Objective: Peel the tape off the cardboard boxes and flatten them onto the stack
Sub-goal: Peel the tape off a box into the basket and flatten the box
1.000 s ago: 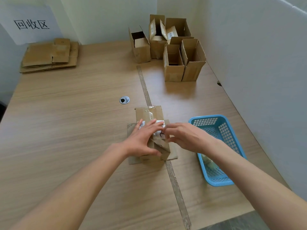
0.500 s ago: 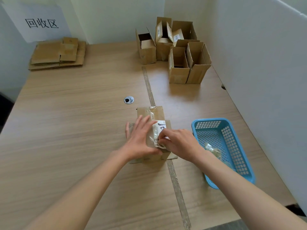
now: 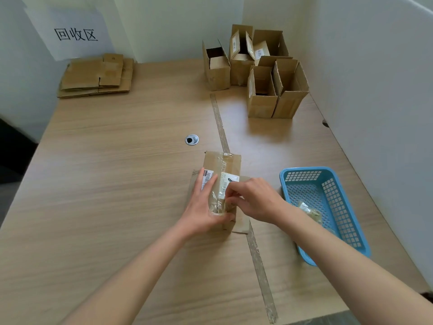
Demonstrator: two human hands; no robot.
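The box (image 3: 221,181) lies mid-bench, clear tape (image 3: 219,195) lifting off its top. My right hand (image 3: 254,200) pinches the tape's loose end; my left hand (image 3: 202,207) lies flat, fingers extended, pinning the cardboard. I'd pull low and slow along the seam so it doesn't tear, then drop it in the blue basket (image 3: 328,207).

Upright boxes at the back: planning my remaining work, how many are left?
5, maybe more hidden: front pair, left one, two behind.
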